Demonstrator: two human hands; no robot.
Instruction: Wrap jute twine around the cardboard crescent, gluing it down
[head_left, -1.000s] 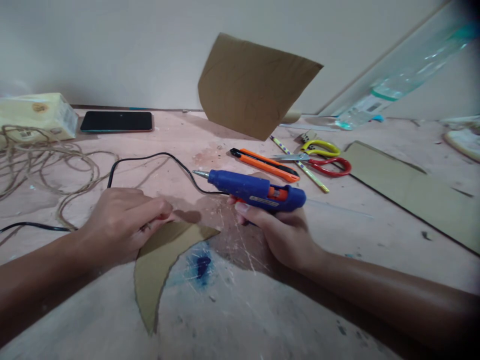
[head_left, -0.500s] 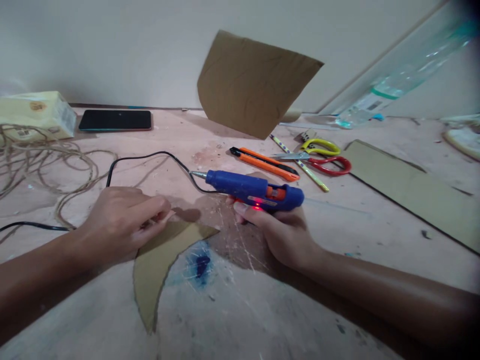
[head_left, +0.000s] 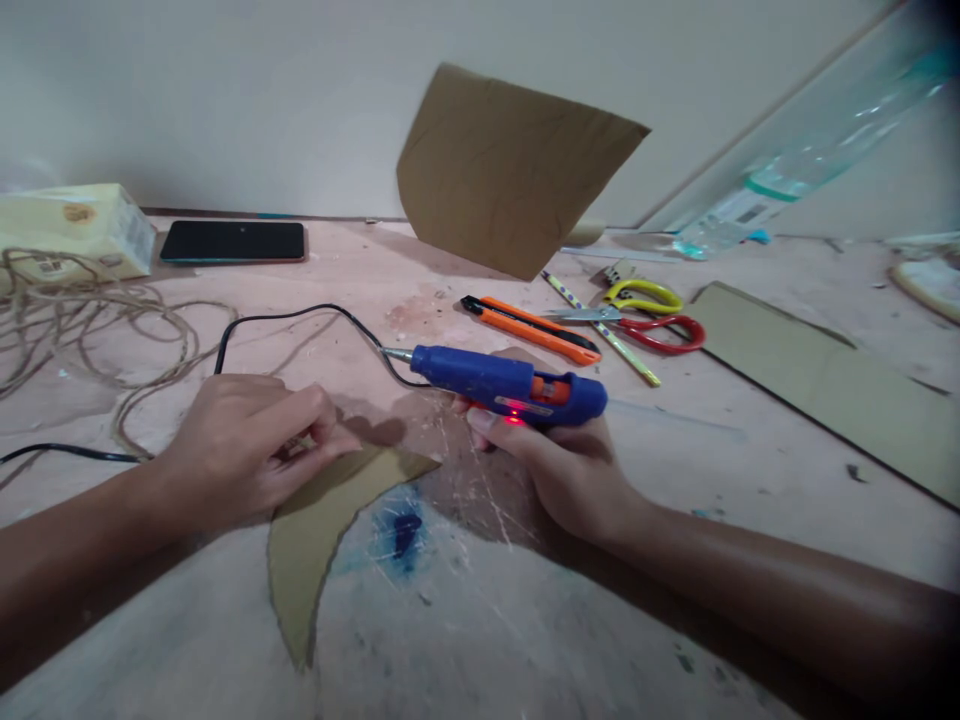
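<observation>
Head view: right hand (head_left: 574, 475) grips a blue glue gun (head_left: 476, 380); left hand (head_left: 244, 440), grasp unclear, curls over a cardboard crescent (head_left: 307, 555), already cut out but seemingly unattached.

One camera, worn on the person's head, supplies the view. It looks forward and steeply down from the near side of the worktop (head_left: 525, 640), close enough that the left forearm (head_left: 97, 540) and right forearm (head_left: 765, 560) run in from the two side edges. The left hand (head_left: 247, 440) and right hand (head_left: 570, 460) sit mid-view. The field is wide, from a pale yellow pack (head_left: 97, 215) at far left to a clear bottle (head_left: 784, 180) at far right; the wall (head_left: 262, 100) closes the far side. Dark shading covers the right corners.
</observation>
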